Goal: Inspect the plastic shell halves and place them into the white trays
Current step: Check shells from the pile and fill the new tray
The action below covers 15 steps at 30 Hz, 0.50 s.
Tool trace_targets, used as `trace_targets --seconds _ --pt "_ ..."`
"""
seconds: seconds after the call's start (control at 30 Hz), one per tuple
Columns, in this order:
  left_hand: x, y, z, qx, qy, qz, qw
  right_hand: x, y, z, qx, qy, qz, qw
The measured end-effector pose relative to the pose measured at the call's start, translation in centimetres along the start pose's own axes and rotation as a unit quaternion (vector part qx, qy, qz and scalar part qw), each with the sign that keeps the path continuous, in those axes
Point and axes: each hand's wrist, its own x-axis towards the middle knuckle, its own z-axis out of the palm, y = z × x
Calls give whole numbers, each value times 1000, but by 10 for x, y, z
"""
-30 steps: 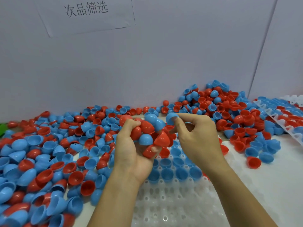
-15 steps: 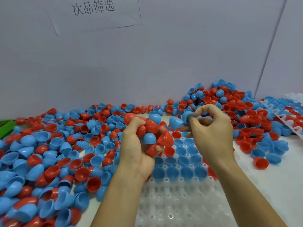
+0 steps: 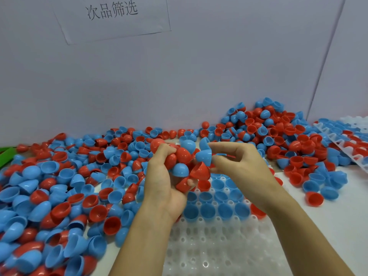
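Above the white tray (image 3: 219, 246), my left hand (image 3: 165, 184) clutches a bunch of shells (image 3: 183, 158) while my right hand (image 3: 239, 166) pinches one blue shell (image 3: 204, 157).

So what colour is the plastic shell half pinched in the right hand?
Blue; the head view shows the right hand pinching the blue plastic shell half.

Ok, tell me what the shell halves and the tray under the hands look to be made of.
Blue shell half in the right hand: looks like thin, rigid moulded plastic, smooth and semi-glossy, with soft highlights on the dome.
Red shell halves clutched in the left hand: apparently the same plastic, with shinier reflections.
White tray: seemingly thin, translucent formed plastic; its cups glint and look milky.
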Motion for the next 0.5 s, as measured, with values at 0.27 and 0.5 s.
trace_targets --seconds 0.27,0.5 --pt "0 -3 1 26 -18 -8 999 -1 -3 -2 -1 -5 -18 1000" --pt "0 1 -1 -13 -11 -21 1000 -2 -8 -20 23 90 -2 996"
